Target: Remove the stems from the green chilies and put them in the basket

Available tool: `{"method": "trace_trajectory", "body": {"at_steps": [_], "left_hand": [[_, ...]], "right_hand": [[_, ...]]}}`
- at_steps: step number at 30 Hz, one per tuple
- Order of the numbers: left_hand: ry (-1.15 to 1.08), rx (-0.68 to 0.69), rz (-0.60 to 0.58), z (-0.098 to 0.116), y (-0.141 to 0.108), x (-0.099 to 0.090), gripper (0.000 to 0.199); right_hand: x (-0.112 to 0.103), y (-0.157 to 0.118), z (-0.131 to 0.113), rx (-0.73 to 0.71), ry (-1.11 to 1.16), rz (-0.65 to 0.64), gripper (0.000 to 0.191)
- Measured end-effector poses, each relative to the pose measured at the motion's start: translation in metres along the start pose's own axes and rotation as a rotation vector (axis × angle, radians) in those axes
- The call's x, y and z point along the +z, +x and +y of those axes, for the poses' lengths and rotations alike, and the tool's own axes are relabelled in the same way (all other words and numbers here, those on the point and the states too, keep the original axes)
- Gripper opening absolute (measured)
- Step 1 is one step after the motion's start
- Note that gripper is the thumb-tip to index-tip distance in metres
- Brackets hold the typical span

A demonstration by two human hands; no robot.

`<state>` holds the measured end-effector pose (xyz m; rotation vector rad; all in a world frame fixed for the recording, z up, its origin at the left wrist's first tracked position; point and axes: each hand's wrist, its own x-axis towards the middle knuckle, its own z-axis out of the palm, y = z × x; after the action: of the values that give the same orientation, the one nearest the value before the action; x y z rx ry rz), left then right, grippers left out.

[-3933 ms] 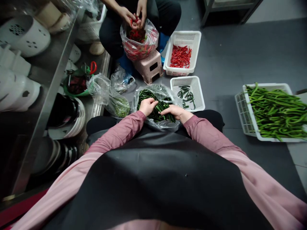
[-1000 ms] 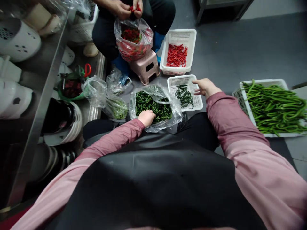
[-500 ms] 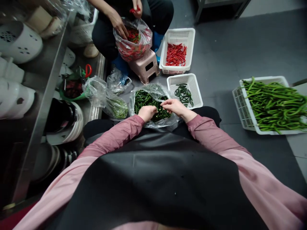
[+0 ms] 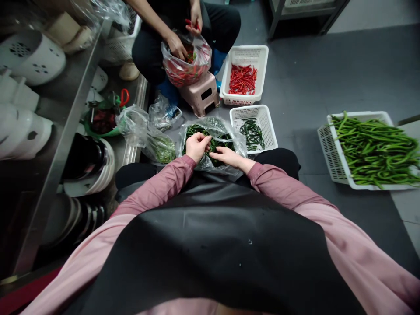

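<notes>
A clear plastic bag (image 4: 241, 142) of dark green chilies (image 4: 197, 129) lies open between my knees. Over its middle, my left hand (image 4: 197, 146) is closed, thumb and fingers pressed together on something I cannot make out. My right hand (image 4: 228, 156) is just to the right, low over the chilies, its thumb and fingers apart and nothing visible between them. Beyond the bag at the right stands a small white basket (image 4: 273, 139) with some green chilies (image 4: 252, 133) in it.
Across from me a person's hands (image 4: 177, 46) work at a bag of red chilies (image 4: 187, 75) on a pink stool (image 4: 200, 94). A white basket (image 4: 262, 78) holds red chilies. Long green peppers (image 4: 377, 148) fill a basket at right. Metal shelving (image 4: 70, 113) runs along the left.
My left hand has risen slightly, farther over the bag. My right hand has moved left and nearer to me, and its fingers have spread. The view has shifted slightly.
</notes>
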<state>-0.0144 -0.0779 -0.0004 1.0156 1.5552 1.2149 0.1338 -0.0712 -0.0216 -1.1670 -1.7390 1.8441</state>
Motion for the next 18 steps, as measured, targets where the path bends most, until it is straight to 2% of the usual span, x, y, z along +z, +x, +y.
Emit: {"method": "trace_trajectory", "body": {"at_steps": [5,7,10,12,14,16,18], "left_hand": [[0.083,0.039,0.037,-0.002,0.000,0.005,0.026],[0.117,-0.002,0.032,0.000,0.003,0.001,0.023],[0.120,-0.082,-0.131,-0.001,0.005,-0.006,0.021],[0.130,-0.081,-0.253,-0.004,0.004,-0.007,0.021],[0.145,-0.064,-0.260,-0.006,0.002,-0.005,0.019],[0.149,-0.077,-0.210,-0.007,0.000,-0.003,0.023],[0.101,-0.157,-0.244,-0.006,-0.001,-0.003,0.031]], "right_hand": [[0.004,0.002,-0.003,0.098,0.241,0.043,0.016],[0.002,0.003,-0.005,0.158,0.366,0.039,0.007],[-0.006,0.003,-0.009,0.233,0.481,0.019,0.008],[-0.010,0.002,-0.010,0.265,0.494,-0.040,0.007],[-0.013,0.001,-0.010,0.280,0.488,-0.104,0.007],[-0.014,-0.001,-0.010,0.274,0.486,-0.151,0.006],[-0.015,-0.002,-0.009,0.248,0.492,-0.188,0.005]]}}
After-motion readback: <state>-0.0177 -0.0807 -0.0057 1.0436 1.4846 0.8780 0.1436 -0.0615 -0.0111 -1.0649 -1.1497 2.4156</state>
